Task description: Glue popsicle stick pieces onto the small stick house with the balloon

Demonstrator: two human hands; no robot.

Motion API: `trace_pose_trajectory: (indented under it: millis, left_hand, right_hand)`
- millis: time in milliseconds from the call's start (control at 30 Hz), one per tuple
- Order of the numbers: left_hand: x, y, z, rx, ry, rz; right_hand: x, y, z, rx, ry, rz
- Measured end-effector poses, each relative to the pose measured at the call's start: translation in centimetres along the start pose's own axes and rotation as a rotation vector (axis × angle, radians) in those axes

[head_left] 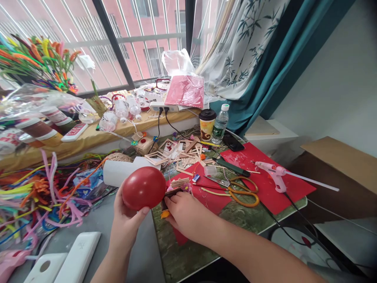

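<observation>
A shiny red balloon (pixel 144 188) is gripped in my left hand (pixel 125 222), its thumb along the balloon's lower side. Right beside it, the fingers of my right hand (pixel 188 214) are closed on a small craft piece (pixel 179 182) of brown and pale wood-like strips. Pink bits and a yellow-orange bit (pixel 165 214) show at its edges; the rest is hidden behind the fingers. Under and behind the right hand lies a red sheet (pixel 212 200). Scissors (pixel 244 192) with orange handles, a red pencil (pixel 210 186) and a small blue-and-white eraser (pixel 196 178) lie close by.
A pink glue gun (pixel 273 171) rests on another red sheet (pixel 287 192) at right. Wooden sticks and frames (pixel 188 153) fill the table's back. Behind them stand a paper cup (pixel 207 127) and a water bottle (pixel 220 124). Colourful pipe cleaners (pixel 53 192) heap up at left.
</observation>
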State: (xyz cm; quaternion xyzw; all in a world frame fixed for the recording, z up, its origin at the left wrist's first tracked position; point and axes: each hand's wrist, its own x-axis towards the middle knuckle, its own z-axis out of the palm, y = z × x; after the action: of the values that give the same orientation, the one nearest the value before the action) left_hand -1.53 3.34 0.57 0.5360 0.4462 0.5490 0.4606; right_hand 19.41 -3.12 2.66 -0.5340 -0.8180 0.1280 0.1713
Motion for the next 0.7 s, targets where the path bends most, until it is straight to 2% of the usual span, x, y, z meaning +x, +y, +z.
trace_pose_trajectory:
  millis: [200,700]
  left_hand:
    - [0.22,-0.50,-0.06,0.010,-0.001,-0.005]
    - [0.20,-0.89,-0.10,-0.022,-0.004,-0.004]
  right_hand:
    - [-0.53,0.34,-0.57,0.112,0.064,-0.056]
    - [-0.03,-0.13,-0.53,0.100,0.017,0.001]
